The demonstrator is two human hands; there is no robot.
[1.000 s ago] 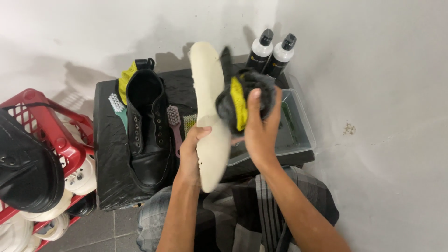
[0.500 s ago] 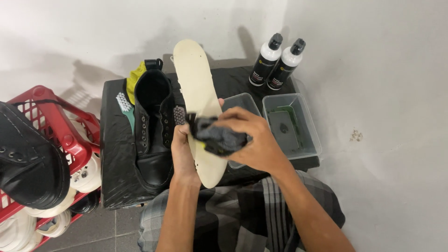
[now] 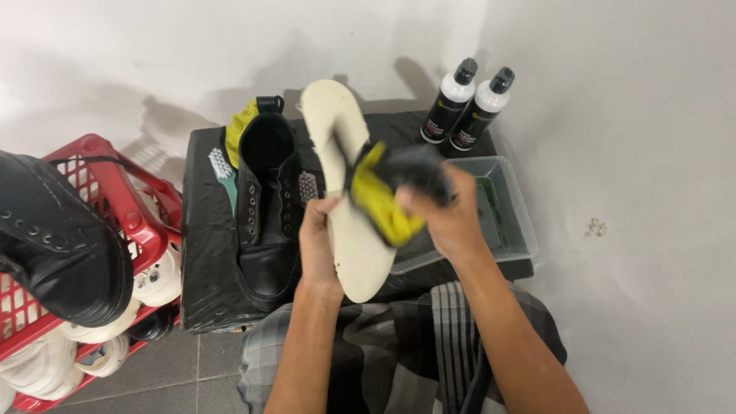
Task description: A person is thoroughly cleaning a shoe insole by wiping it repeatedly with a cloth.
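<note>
Steadying the pale insole (image 3: 346, 201), the left hand (image 3: 320, 244) was clamped around it while a yellow-black cloth (image 3: 392, 192) was pressed on by the closed right hand (image 3: 448, 222).

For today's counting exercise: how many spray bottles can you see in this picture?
2. Both stand side by side at the back right of the black table, against the wall: the left bottle and the right bottle, just behind the clear plastic tub. None seems hidden.

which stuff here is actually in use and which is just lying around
In use: cream insole in left hand; yellow-and-black cloth in right hand.

Lying about: black boot, two bottles, clear tray, green brush, red basket.
</note>
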